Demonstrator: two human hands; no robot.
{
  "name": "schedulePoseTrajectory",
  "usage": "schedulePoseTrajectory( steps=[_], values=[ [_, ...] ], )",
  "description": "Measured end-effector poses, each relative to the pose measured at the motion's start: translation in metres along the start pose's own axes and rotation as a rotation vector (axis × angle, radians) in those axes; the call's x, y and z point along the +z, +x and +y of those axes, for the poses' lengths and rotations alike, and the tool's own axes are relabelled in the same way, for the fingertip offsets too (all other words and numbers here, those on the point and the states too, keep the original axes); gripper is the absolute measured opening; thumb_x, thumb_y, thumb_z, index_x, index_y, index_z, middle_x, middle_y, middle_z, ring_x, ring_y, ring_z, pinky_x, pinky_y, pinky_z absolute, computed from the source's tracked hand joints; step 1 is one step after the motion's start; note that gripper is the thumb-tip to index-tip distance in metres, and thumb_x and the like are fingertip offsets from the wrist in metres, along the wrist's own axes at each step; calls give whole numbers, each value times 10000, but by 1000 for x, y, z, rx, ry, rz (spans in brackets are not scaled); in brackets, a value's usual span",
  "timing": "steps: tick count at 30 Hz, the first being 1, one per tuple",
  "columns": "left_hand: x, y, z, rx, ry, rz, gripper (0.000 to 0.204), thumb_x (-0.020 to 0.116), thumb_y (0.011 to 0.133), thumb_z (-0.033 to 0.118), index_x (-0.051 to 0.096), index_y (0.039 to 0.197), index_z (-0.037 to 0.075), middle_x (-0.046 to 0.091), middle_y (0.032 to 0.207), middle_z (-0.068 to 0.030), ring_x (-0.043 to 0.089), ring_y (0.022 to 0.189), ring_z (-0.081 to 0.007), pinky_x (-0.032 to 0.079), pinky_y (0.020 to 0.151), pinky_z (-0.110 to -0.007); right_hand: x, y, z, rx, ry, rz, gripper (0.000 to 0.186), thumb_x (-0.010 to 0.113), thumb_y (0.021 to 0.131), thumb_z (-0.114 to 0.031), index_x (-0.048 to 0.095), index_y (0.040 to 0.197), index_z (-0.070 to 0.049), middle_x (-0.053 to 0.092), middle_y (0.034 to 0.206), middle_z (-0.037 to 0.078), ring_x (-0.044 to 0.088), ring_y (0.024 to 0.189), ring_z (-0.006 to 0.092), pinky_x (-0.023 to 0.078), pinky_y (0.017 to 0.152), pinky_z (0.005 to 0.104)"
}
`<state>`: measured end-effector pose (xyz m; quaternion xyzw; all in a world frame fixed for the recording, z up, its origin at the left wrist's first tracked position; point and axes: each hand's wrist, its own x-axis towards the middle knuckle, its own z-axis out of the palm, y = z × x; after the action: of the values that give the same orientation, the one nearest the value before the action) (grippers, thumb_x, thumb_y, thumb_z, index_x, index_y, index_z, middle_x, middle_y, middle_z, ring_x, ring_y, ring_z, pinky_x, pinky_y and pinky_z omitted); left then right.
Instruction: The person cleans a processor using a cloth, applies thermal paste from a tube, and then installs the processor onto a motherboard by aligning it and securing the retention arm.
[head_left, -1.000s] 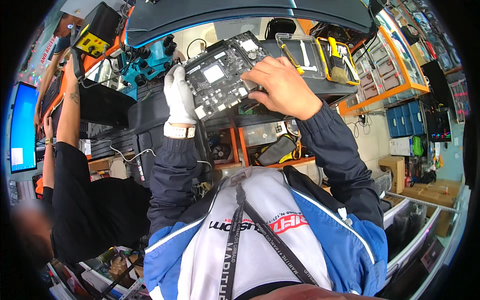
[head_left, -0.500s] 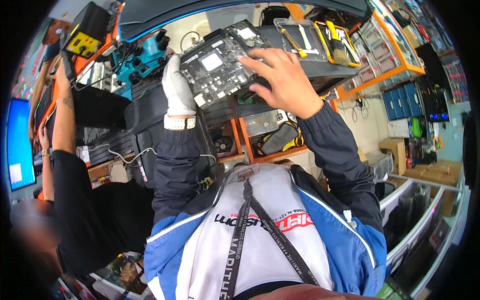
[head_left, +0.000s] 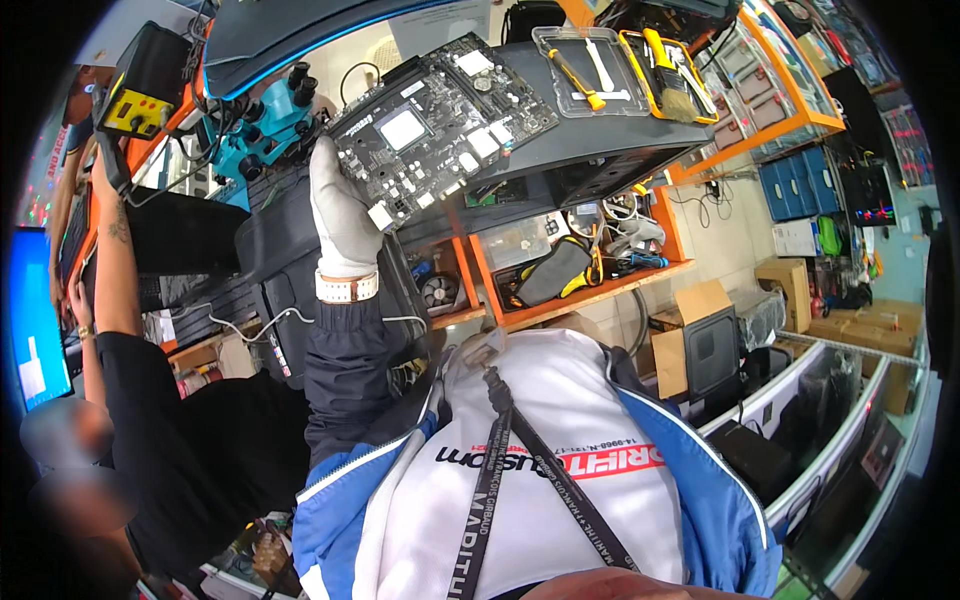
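My left hand (head_left: 343, 215), in a white glove with a white watch at the wrist, grips the left edge of a black computer motherboard (head_left: 450, 150). The fingers go under the board and are mostly hidden. The motherboard is tilted, its component side up, with a bright square chip (head_left: 403, 130) toward its left half and pale connectors along the near edge. It is held over the left part of a black computer case (head_left: 610, 150). My right hand is out of view.
Left of the board stands a teal microscope (head_left: 250, 125). A clear tray (head_left: 553, 45) with a yellow-handled screwdriver (head_left: 575, 80) and a yellow case with a brush (head_left: 678, 98) lie on the computer case. An orange drawer (head_left: 590, 285) holds tools. A co-worker's arm (head_left: 120, 230) is at far left.
My right hand has left the motherboard and gone out of view. The board, still in my left hand, sits slightly further left and lower in the picture.
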<state>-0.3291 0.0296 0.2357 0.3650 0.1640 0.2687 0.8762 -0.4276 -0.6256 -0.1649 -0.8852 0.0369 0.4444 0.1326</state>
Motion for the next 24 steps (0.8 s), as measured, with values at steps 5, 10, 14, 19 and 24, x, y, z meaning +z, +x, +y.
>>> schedulePoseTrajectory(
  steps=[5, 10, 14, 19, 24],
  values=[
    [-15, -2, -2, -2, 87, -29, 584, 356, 1181, 454, 562, 1504, 12, 678, 1444, -138, 683, 1280, -305, 534, 1124, -457, -20, 25, -18, -106, 68, -38, 308, 623, 1075, -180, 678, 1341, -34, 708, 1248, 216, 677, 1135, 371, 541, 994, 461],
    [9, -10, 1, 23, 133, -49, 564, 346, 1186, 426, 551, 1518, 18, 653, 1483, -126, 658, 1324, -281, 526, 1145, -447, -31, 41, -26, -184, 74, -30, 346, 615, 1067, -173, 655, 1390, -54, 685, 1320, 235, 659, 1205, 394, 530, 1032, 483],
    [15, -7, 6, -27, 0, -89, 515, 424, 1177, 430, 594, 1485, 53, 690, 1442, -113, 690, 1273, -275, 552, 1114, -451, -28, 55, -21, -226, 39, -77, 382, 608, 1060, -167, 636, 1429, -69, 666, 1377, 250, 644, 1261, 413, 522, 1062, 501],
    [40, -1, 2, -40, 5, -28, 470, 465, 1170, 401, 613, 1464, 67, 718, 1360, -95, 730, 1177, -254, 617, 1001, -425, -4, 65, 18, -410, -71, 20, 431, 600, 1052, -160, 613, 1477, -89, 643, 1449, 269, 625, 1331, 436, 511, 1100, 523],
    [25, -3, 4, -60, 121, -58, 520, 414, 1169, 415, 606, 1462, 30, 713, 1393, -149, 705, 1260, -308, 572, 1088, -479, -30, 68, -62, -353, -47, -177, 474, 510, 1094, -348, 643, 1469, -90, 720, 1359, 233, 680, 1265, 398, 523, 1091, 478]
  ],
)
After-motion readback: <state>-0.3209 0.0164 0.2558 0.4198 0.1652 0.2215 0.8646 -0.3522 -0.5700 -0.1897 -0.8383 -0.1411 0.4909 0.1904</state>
